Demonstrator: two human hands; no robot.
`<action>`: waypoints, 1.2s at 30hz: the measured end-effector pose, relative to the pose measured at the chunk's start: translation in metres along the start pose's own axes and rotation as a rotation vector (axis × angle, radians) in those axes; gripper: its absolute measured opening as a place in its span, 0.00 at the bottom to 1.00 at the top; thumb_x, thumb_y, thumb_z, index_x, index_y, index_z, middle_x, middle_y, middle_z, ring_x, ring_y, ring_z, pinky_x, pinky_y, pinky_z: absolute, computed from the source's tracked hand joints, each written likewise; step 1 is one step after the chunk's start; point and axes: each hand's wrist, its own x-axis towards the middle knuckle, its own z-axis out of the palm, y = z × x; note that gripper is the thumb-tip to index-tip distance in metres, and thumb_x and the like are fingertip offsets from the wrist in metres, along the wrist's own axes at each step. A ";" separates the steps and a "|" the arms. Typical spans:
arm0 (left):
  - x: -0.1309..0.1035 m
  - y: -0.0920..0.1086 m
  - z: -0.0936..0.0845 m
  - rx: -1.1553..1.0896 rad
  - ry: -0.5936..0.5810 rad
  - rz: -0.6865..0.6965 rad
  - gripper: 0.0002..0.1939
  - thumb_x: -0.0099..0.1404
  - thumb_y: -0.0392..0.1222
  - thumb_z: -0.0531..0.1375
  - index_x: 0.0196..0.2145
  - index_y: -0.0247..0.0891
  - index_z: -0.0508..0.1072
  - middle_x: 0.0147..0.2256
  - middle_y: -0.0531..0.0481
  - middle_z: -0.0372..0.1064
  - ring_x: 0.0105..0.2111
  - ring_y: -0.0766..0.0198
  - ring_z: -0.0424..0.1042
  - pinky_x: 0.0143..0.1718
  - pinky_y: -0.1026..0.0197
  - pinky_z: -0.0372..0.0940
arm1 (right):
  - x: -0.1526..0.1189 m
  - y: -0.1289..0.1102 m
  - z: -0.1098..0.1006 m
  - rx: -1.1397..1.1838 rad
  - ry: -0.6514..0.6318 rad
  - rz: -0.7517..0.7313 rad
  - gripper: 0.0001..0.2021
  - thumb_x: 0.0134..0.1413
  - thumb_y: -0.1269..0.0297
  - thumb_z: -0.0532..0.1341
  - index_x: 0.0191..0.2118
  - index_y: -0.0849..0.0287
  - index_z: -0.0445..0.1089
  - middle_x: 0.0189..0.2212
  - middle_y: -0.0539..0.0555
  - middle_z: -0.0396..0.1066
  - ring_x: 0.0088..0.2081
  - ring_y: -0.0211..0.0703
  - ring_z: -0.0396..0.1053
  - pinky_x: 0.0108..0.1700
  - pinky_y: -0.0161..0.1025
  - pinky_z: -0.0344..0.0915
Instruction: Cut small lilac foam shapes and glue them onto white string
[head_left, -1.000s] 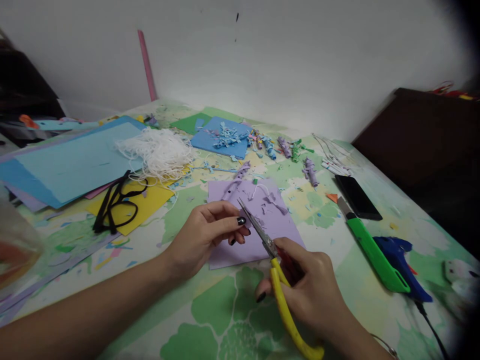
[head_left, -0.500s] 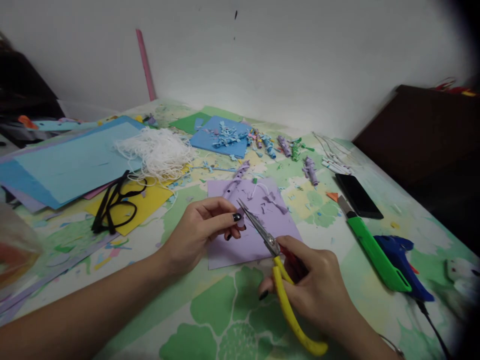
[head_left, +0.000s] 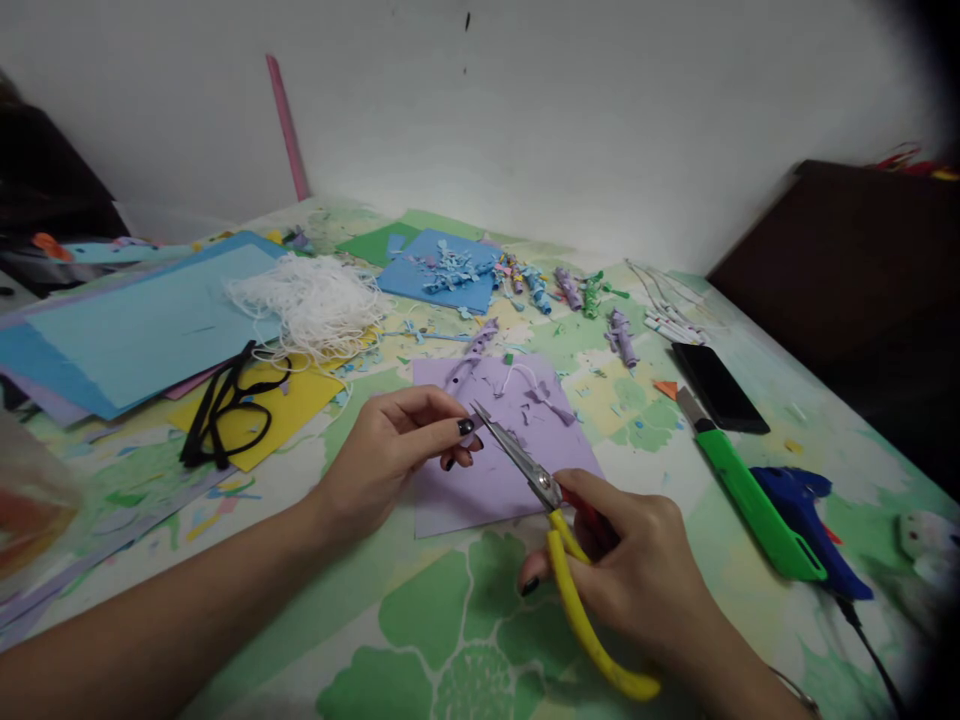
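Observation:
Thumb and fingertips of my left hand (head_left: pixel 409 440) pinch a small piece of purple craft sheet (head_left: pixel 472 437), mostly hidden by the fingers. My right hand (head_left: pixel 637 560) is wrapped round scissors (head_left: pixel 525 462) with a yellow and a red handle. Their blades point up and left, a little apart at the tips, right beside the piece. Below both hands lies a purple sheet (head_left: pixel 457 505) with dark purple scraps and a bit of white string (head_left: pixel 521 368) on its upper part. A purple curled strip (head_left: pixel 480 343) lies at its far edge.
On the left are blue sheets (head_left: pixel 150 330), white string (head_left: pixel 311 305) and black glasses (head_left: pixel 225 420) on a yellow sheet (head_left: pixel 300 405). Small rolled figures (head_left: pixel 621 338) stand at the back. To the right lie a phone (head_left: pixel 720 385), a green cutter (head_left: pixel 757 500) and a blue glue gun (head_left: pixel 810 520).
My left fingers and the scissor tips have shifted slightly to the left and down. The left fingertips have turned a little; both hands keep their holds.

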 end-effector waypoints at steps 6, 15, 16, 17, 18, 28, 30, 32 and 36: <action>0.001 0.001 -0.002 0.037 -0.002 0.013 0.01 0.54 0.33 0.65 0.25 0.35 0.76 0.21 0.52 0.72 0.23 0.69 0.70 0.24 0.69 0.61 | -0.001 0.003 0.001 -0.019 0.001 0.013 0.19 0.37 0.50 0.71 0.30 0.62 0.73 0.13 0.41 0.53 0.16 0.30 0.49 0.18 0.29 0.48; 0.002 0.001 -0.003 0.057 0.005 0.021 0.02 0.54 0.33 0.65 0.25 0.36 0.77 0.20 0.52 0.72 0.22 0.68 0.70 0.24 0.68 0.61 | -0.002 0.006 0.001 -0.020 -0.014 -0.005 0.15 0.39 0.56 0.70 0.32 0.60 0.74 0.15 0.43 0.57 0.17 0.31 0.50 0.19 0.31 0.48; 0.002 0.001 -0.003 0.057 0.008 0.021 0.02 0.54 0.33 0.65 0.25 0.37 0.77 0.21 0.53 0.72 0.22 0.68 0.70 0.24 0.68 0.61 | -0.002 0.006 0.000 -0.022 -0.018 -0.009 0.15 0.39 0.57 0.70 0.33 0.60 0.74 0.15 0.43 0.57 0.17 0.31 0.50 0.19 0.31 0.48; 0.002 0.001 -0.003 0.055 0.012 0.021 0.02 0.53 0.33 0.65 0.25 0.37 0.77 0.21 0.53 0.73 0.22 0.68 0.70 0.25 0.68 0.61 | -0.002 0.006 0.000 -0.023 -0.019 -0.010 0.14 0.40 0.57 0.69 0.33 0.60 0.74 0.15 0.43 0.58 0.17 0.31 0.50 0.19 0.31 0.48; 0.002 0.001 -0.003 0.055 0.014 0.023 0.02 0.53 0.33 0.65 0.25 0.37 0.77 0.21 0.53 0.73 0.23 0.68 0.70 0.25 0.68 0.61 | -0.002 0.006 -0.001 -0.024 -0.018 -0.012 0.14 0.40 0.58 0.69 0.33 0.60 0.74 0.15 0.43 0.58 0.17 0.31 0.50 0.19 0.31 0.48; 0.004 0.001 -0.006 0.101 0.020 0.034 0.01 0.54 0.33 0.65 0.26 0.36 0.77 0.21 0.52 0.73 0.22 0.68 0.70 0.23 0.68 0.61 | -0.002 0.009 -0.001 -0.057 -0.018 -0.032 0.13 0.40 0.60 0.68 0.34 0.61 0.74 0.15 0.44 0.58 0.16 0.31 0.50 0.19 0.31 0.49; 0.004 0.001 -0.006 0.108 0.020 0.034 0.01 0.54 0.33 0.65 0.26 0.36 0.77 0.21 0.52 0.73 0.22 0.68 0.71 0.23 0.68 0.61 | -0.002 0.009 -0.001 -0.059 -0.031 -0.026 0.13 0.41 0.60 0.67 0.33 0.61 0.74 0.15 0.44 0.59 0.16 0.31 0.50 0.19 0.31 0.49; 0.004 0.001 -0.006 0.120 0.020 0.033 0.01 0.54 0.33 0.65 0.26 0.36 0.76 0.21 0.52 0.73 0.22 0.68 0.71 0.24 0.68 0.61 | -0.003 0.009 -0.001 -0.057 -0.040 -0.014 0.12 0.41 0.59 0.67 0.33 0.60 0.74 0.15 0.44 0.59 0.16 0.30 0.51 0.19 0.31 0.48; 0.005 0.001 -0.006 0.135 0.024 0.040 0.01 0.53 0.33 0.65 0.26 0.36 0.76 0.21 0.52 0.73 0.22 0.67 0.70 0.23 0.67 0.61 | -0.003 0.010 -0.001 -0.054 -0.045 -0.004 0.12 0.41 0.59 0.67 0.33 0.60 0.74 0.16 0.44 0.60 0.15 0.30 0.52 0.18 0.31 0.48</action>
